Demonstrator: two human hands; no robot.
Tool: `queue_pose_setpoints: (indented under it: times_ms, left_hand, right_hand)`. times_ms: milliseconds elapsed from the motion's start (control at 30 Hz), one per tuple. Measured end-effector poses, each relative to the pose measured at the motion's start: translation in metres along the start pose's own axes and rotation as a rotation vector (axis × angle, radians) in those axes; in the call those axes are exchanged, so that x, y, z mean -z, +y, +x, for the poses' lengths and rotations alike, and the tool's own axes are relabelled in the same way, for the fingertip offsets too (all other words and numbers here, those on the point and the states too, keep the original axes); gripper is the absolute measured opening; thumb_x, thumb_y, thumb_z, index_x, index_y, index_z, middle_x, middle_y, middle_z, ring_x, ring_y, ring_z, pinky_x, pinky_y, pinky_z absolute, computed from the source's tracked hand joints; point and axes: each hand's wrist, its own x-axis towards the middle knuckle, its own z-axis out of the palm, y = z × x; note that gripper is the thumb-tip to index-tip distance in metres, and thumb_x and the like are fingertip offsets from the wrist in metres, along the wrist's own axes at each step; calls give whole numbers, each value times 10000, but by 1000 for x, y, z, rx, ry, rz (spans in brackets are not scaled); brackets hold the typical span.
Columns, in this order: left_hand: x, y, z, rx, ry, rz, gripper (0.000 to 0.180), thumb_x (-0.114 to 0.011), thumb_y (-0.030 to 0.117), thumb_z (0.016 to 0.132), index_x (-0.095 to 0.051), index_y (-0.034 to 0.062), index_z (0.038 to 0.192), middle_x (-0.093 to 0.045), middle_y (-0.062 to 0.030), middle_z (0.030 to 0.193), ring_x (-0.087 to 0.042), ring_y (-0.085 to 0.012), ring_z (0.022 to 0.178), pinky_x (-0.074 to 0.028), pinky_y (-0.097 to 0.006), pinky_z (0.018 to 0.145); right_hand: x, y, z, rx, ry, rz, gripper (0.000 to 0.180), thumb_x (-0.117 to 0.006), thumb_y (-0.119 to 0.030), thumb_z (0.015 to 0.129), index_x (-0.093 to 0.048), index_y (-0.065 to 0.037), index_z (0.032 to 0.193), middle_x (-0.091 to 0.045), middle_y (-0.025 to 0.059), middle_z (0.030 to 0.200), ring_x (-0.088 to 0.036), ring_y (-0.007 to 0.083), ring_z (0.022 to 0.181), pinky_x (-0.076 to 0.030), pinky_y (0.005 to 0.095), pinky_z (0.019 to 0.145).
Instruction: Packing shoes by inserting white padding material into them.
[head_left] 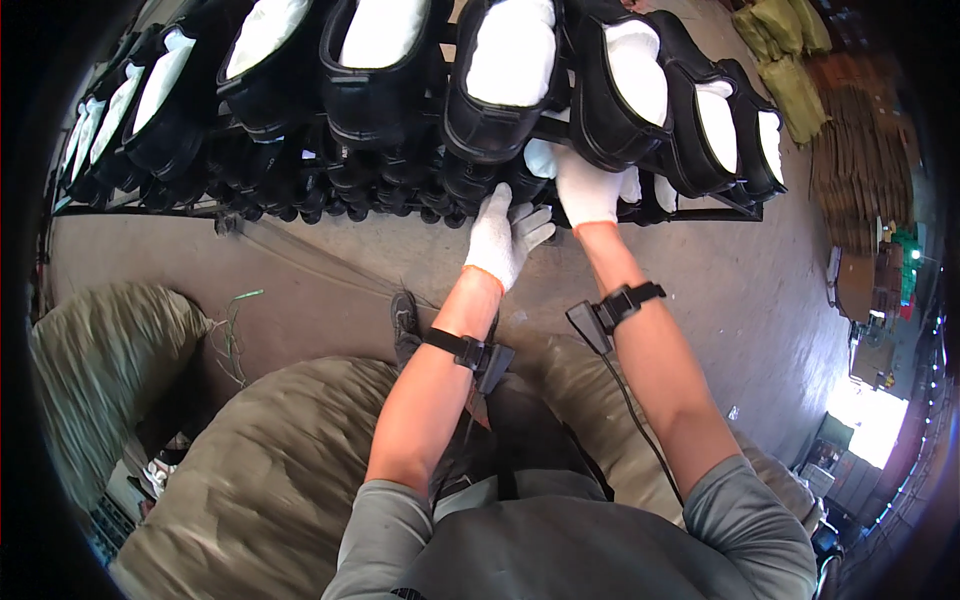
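Black shoes with white stuffing stand in rows on a dark metal rack; one top-row shoe [500, 125] is above my hands. My left hand [505, 238], in a white knitted glove with an orange cuff, is open with fingers apart at the toe of a lower-row black shoe [468, 178]. Whether it touches that shoe I cannot tell. My right hand [588, 190], gloved alike, reaches in below another top-row shoe [622, 135]; its fingers are hidden. Beside it shows a pale white lump [540, 158], its kind unclear.
The rack's lower rail [700, 214] runs across in front of me. Large olive sacks [270, 470] bulge close around my legs, with another sack [120, 370] at left. Stacked brown cardboard [860, 160] and yellowish sacks [785, 60] stand far right. A cable [640, 420] hangs from my right forearm's strap.
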Motion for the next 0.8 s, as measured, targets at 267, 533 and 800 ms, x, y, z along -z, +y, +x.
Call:
queue_pose_setpoints:
  times_ms: [267,533,800]
  left_hand:
    - [1,0,27,-7,-13,-173,370,-606,366,1186,-664,95,1432,-718,-85,1418,-694,-260,1274,-590,-455,1093]
    - [40,-9,54,66,-97,-294,519,-500,418,1173,-622,76,1543,-678,-87,1570,-616,-303,1444,-467,-471,1262]
    - [55,-34,72,-35,-265,-13,686,-469,585,1167,-559,105,1649,-580,-82,1699,-549,-325,1514,-437,-483,1273]
  right_hand:
    - [-20,-69,17,-53,-346,-423,513,-643,-517,1008,-818,-165,1338,-806,146,1352,-744,378,1263,-546,527,1083]
    - [-39,-80,-22,-470,-418,-335,591,-737,-590,933,-773,-209,1384,-802,101,1346,-742,339,1259,-596,471,1059]
    - [-28,-97,-5,-886,-104,11,419,-764,-463,949,-799,-136,1208,-820,187,1163,-787,421,1092,-641,521,907]
